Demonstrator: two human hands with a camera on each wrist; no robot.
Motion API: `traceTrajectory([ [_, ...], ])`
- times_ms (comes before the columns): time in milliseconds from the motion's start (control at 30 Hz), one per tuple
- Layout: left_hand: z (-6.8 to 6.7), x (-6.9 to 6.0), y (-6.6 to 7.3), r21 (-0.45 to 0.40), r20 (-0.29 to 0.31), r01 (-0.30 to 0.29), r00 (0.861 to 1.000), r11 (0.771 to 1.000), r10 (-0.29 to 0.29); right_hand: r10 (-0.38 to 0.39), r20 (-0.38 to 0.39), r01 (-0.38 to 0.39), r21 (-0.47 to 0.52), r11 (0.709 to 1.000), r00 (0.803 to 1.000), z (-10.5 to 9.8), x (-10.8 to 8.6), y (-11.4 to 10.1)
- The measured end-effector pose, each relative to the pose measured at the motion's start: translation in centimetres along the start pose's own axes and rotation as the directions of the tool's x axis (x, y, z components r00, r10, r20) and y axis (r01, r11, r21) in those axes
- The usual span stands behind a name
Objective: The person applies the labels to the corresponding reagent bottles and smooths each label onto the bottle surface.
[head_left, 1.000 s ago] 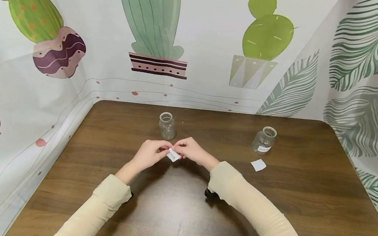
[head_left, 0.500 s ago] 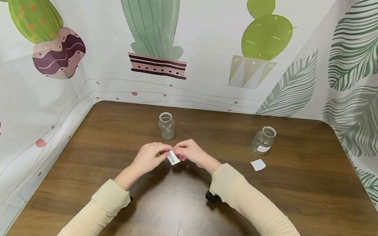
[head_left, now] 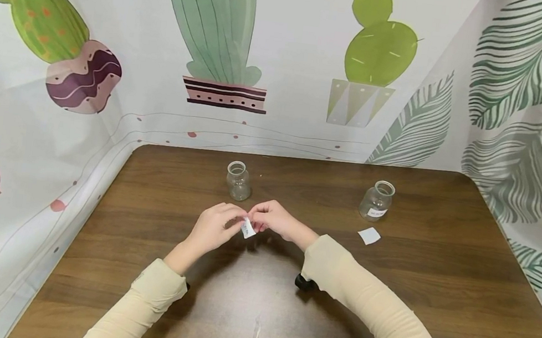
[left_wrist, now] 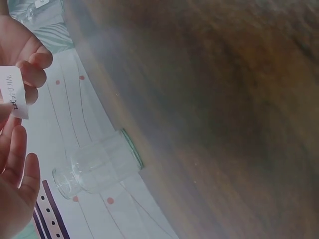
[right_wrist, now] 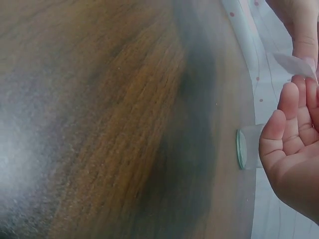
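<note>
Your left hand (head_left: 214, 228) and right hand (head_left: 272, 218) are together at the fingertips, both pinching one small white paper label (head_left: 248, 228). The label is held up in front of you between them, its lower end hanging free of your fingers, and dark lettering shows on its face. From the right wrist view, the paper looks curved.

Just beyond your hands, a little to the left of where they meet, a clear glass jar (head_left: 239, 182) stands upright and open-mouthed on the dark wood-grain bench (head_left: 256, 295). Well to the right of your hands is a second glass jar (head_left: 371, 196) — also upright and open — with a white lettered sticker (head_left: 377, 213) on its side. A white paper piece (head_left: 369, 235) lies flat just on your side of that jar, apart from it.

Both your cream sleeves (head_left: 366, 302) are turned back at the cuffs. Behind the bench, past both jars, hangs a white backdrop (head_left: 305, 44) printed with potted cacti and leaves.
</note>
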State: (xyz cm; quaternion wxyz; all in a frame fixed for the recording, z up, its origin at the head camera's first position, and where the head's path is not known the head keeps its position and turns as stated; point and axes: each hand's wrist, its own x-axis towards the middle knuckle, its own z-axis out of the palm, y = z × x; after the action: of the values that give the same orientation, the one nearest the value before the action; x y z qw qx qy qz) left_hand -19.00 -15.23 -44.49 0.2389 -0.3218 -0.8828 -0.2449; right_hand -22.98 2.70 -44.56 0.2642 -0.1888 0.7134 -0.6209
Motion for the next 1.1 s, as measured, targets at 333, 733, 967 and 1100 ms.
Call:
traceTrajectory([
  [333,0.3,-0.3,0.0,-0.026,0.011,0.052,0.999,0.998,-0.051,-0.048,-0.012,0.048,-0.017,0.999,0.999,0.2,-0.3,0.0],
  [733,0.3,-0.5,0.2,0.001,0.006,0.085,0.996,0.996,-0.085,-0.037,-0.030,0.037,0.001,0.999,0.999,0.4,-0.5,0.0],
  [967,0.2,-0.5,0.5,0.000,0.046,0.107,0.993,0.994,-0.107,-0.039,-0.026,0.039,-0.007,0.999,0.999,0.5,-0.7,0.0],
  [1100,0.2,-0.5,0.7,-0.009,0.085,0.158,0.984,0.987,-0.157,-0.075,-0.030,0.074,-0.033,0.997,0.997,0.7,-1.5,-1.0],
])
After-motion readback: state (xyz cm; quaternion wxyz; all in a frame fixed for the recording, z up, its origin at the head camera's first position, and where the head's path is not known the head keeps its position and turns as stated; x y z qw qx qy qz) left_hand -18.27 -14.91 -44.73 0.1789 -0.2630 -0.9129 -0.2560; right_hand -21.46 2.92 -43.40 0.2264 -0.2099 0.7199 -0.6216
